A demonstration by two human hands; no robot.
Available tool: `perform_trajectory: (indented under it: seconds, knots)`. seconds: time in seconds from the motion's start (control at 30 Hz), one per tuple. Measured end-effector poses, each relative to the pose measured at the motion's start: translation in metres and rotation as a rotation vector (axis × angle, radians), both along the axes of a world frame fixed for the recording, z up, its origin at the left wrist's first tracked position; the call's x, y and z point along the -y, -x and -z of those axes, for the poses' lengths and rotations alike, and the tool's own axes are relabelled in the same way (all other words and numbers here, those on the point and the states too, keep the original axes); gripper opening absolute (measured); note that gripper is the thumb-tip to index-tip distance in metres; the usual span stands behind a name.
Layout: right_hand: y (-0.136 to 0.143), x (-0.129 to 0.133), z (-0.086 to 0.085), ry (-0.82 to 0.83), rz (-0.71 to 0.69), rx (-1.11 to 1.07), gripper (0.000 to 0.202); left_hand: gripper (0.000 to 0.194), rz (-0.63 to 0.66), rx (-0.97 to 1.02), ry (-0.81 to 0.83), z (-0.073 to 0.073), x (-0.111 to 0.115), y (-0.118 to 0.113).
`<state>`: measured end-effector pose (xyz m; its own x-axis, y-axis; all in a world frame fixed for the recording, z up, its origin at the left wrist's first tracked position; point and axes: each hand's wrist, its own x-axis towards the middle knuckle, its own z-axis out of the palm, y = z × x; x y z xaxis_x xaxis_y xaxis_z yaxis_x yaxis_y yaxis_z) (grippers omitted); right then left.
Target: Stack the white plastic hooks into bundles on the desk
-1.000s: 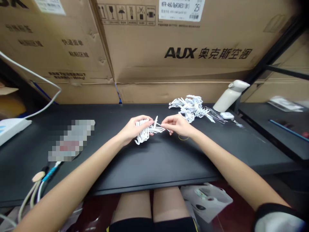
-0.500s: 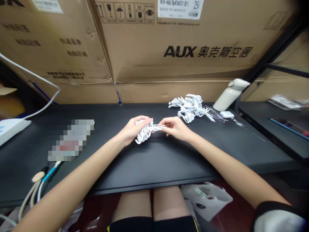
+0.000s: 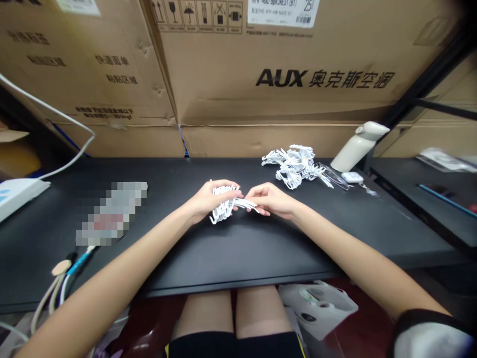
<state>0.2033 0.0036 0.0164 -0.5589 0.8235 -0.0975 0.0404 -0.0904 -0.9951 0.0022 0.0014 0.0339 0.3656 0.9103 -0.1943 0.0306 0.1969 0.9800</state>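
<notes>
My left hand (image 3: 210, 199) is wrapped round a bundle of thin white hooks (image 3: 222, 211), their curled ends showing below the fingers. The thumb lies over the top of the bundle. Straight white ends (image 3: 246, 203) stick out to the right, where the fingers of my right hand (image 3: 270, 200) close on them. Part of that grip is hidden. Farther back to the right, a loose pile of similar white hooks (image 3: 294, 164) lies on the black table (image 3: 238, 258).
A cream bottle (image 3: 357, 146), a small white case (image 3: 352, 177) and clear plastic lie by the pile. On the left are a blurred-out flat object (image 3: 112, 214) with a cable and a white box (image 3: 22, 196). Large cardboard boxes (image 3: 283, 109) stand behind the table.
My right fingers have shifted slightly along the white ends, which now fan out lower and farther right. The left hand keeps its hold on the bundle. The camera view has moved a little.
</notes>
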Motion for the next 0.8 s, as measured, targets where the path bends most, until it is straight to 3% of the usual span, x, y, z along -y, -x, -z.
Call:
perform_trajectory:
  seconds: [0.1,0.2,0.47,0.57,0.8]
  knots:
    - [0.0,-0.001,0.0,0.032,-0.008,-0.011,0.024,0.042,0.004,-0.014,-0.048,-0.001,0.001,0.0]
    - [0.0,-0.001,-0.002,-0.051,0.006,0.033,0.029,0.042,0.007,-0.008,-0.099,0.001,0.001,-0.001]
    - [0.01,0.019,-0.011,-0.573,0.135,0.24,0.035,0.041,-0.063,-0.096,-0.264,0.008,-0.002,0.0]
    - [0.016,0.025,-0.005,-0.585,0.203,0.256,0.037,0.04,-0.055,-0.141,-0.303,0.01,-0.002,-0.001]
    - [0.018,0.026,-0.001,-0.649,0.176,0.292,0.035,0.045,0.008,-0.194,-0.33,0.011,0.0,-0.002]
